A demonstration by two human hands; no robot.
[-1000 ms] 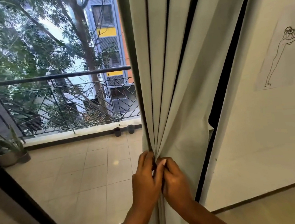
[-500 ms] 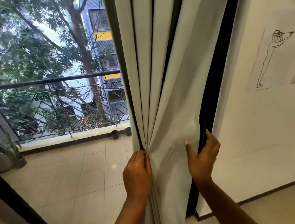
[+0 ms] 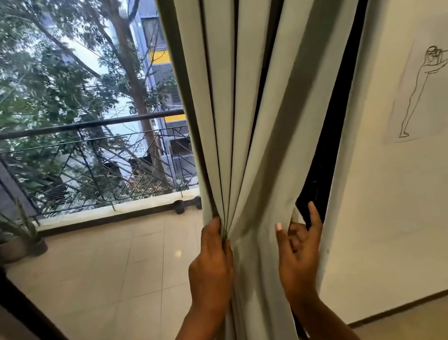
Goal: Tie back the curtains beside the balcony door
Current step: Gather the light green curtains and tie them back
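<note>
Pale grey-green smooth fabric curtain [image 3: 242,114] hangs with its long axis vertical, pleats running top to bottom and narrowing to a bunch at mid-height, right of the glass balcony door. Left hand [image 3: 211,268] grips the gathered folds on the left edge, fingers curled into the pleats. Right hand [image 3: 296,255] is at the curtain's right edge beside the black door frame [image 3: 331,144], fingers loosely spread, thumb up against the cloth; cannot tell if it holds any fabric. Matte cream wall [image 3: 399,208] right, with a line-drawn figure sketch on paper [image 3: 424,92]. Outside: glossy beige floor tiles [image 3: 113,274], black metal railing [image 3: 78,125], potted plant [image 3: 11,231].
</note>
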